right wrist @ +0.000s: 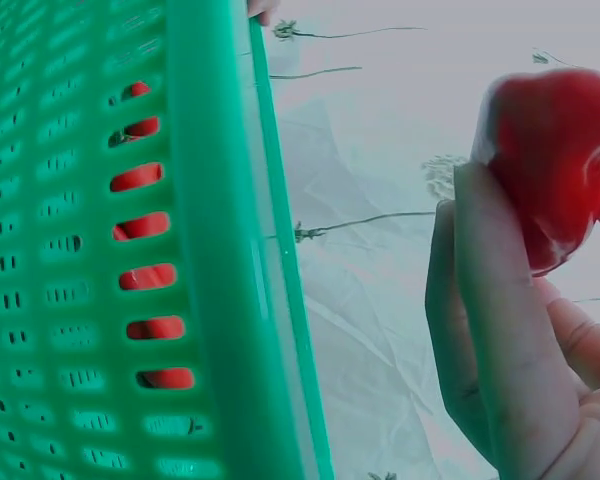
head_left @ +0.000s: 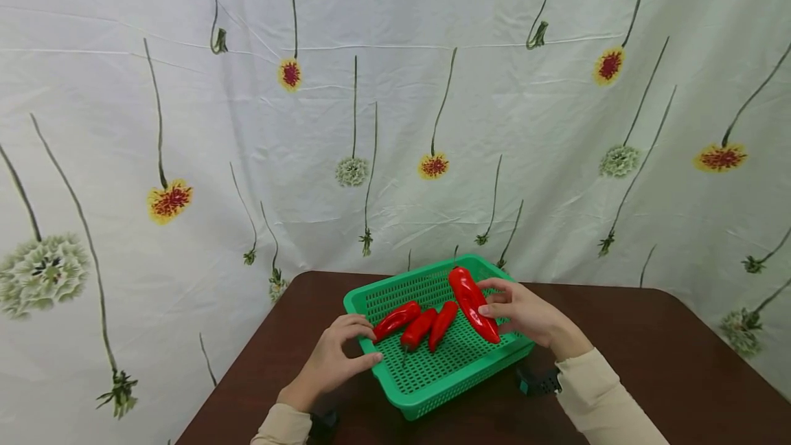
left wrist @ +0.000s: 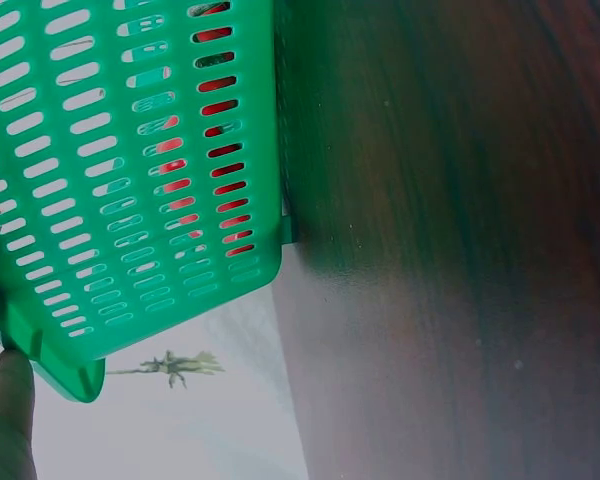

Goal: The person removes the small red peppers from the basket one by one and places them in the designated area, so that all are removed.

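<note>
A green plastic basket (head_left: 460, 385) with slotted walls stands on the dark table. My left hand (head_left: 334, 356) holds its left rim; in the left wrist view a finger (left wrist: 8, 410) touches the rim's edge. Over the basket's right side my right hand (head_left: 519, 309) grips a long, glossy red pepper (head_left: 467, 294) between thumb and fingers. That pepper (right wrist: 555, 150) hangs beside the basket wall in the right wrist view. Inside the basket, toward the left, lie a red pepper (head_left: 397, 320), a second red pepper (head_left: 418, 328) and a third red pepper (head_left: 443, 325).
The dark brown table (head_left: 643, 356) reaches out on both sides of the basket. Behind it hangs a pale curtain (head_left: 402, 211) printed with flowers. A black wrist strap (head_left: 544, 383) shows beneath the right wrist.
</note>
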`<state>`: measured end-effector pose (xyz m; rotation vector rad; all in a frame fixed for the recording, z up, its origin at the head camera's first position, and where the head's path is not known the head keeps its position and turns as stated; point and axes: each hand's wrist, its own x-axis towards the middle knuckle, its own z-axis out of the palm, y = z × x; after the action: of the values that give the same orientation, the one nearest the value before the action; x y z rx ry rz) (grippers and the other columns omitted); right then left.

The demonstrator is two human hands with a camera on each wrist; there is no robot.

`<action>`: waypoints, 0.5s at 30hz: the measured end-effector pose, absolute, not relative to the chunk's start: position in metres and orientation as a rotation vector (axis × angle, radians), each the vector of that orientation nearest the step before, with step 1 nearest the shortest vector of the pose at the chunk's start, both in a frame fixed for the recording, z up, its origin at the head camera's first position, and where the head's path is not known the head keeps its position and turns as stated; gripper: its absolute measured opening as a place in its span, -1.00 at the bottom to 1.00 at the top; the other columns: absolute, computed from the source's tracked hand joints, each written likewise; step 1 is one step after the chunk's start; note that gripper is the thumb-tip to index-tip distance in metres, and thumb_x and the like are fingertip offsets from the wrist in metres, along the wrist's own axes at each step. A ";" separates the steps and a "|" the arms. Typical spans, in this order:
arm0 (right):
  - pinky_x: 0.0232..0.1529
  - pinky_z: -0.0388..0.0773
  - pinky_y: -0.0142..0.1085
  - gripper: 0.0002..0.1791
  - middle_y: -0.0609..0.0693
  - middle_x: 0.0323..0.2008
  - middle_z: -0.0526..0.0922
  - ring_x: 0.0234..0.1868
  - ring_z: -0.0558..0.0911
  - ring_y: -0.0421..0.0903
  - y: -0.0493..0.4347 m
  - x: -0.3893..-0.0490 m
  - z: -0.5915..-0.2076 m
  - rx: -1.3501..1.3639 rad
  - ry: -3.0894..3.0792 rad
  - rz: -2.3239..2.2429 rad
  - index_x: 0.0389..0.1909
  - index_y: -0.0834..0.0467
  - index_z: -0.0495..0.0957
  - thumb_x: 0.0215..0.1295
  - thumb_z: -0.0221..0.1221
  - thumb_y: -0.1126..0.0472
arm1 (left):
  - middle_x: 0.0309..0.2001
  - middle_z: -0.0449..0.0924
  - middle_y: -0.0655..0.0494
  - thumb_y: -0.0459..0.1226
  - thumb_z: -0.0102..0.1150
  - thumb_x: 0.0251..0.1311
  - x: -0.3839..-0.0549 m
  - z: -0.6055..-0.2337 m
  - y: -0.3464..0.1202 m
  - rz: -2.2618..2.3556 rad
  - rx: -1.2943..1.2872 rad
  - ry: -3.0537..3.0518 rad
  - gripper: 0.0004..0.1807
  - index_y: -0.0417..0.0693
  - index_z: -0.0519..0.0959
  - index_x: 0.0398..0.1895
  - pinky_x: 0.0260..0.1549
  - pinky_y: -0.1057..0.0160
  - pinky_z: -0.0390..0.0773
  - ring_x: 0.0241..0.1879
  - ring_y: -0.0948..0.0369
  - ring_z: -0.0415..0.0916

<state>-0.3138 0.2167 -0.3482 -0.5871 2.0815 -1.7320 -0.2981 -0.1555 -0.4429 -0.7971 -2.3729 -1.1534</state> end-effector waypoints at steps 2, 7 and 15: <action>-0.08 0.71 -0.10 -0.30 0.08 -0.01 0.58 -0.06 0.62 -0.01 0.219 -0.311 -0.349 -0.582 2.079 -1.754 0.43 0.37 0.08 0.44 0.17 0.19 | 0.04 0.62 0.16 -0.10 0.46 0.11 -0.298 -0.443 -0.156 -1.152 -0.798 -2.371 -0.80 0.12 0.70 -0.23 0.12 -0.14 0.55 0.17 0.06 0.47; -0.07 0.71 -0.12 -0.28 0.05 0.02 0.57 -0.02 0.61 -0.02 0.224 -0.305 -0.354 -0.556 2.075 -1.816 0.46 0.36 0.04 0.45 0.16 0.20 | 0.04 0.62 0.16 -0.11 0.47 0.11 -0.299 -0.443 -0.157 -1.161 -0.807 -2.358 -0.82 0.26 0.67 -0.24 0.11 -0.14 0.55 0.16 0.07 0.46; -0.08 0.71 -0.10 -0.27 0.02 -0.01 0.58 -0.04 0.62 -0.03 0.233 -0.299 -0.362 -0.537 2.076 -1.847 0.46 0.37 0.04 0.46 0.15 0.20 | 0.05 0.62 0.18 -0.12 0.47 0.10 -0.298 -0.443 -0.155 -1.161 -0.806 -2.355 -0.82 0.27 0.67 -0.24 0.12 -0.13 0.56 0.16 0.08 0.47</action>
<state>-0.2994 0.2332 -0.3617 -0.5370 2.0762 -1.8469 -0.2983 -0.1550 -0.4430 -0.8064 -2.3550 -1.1610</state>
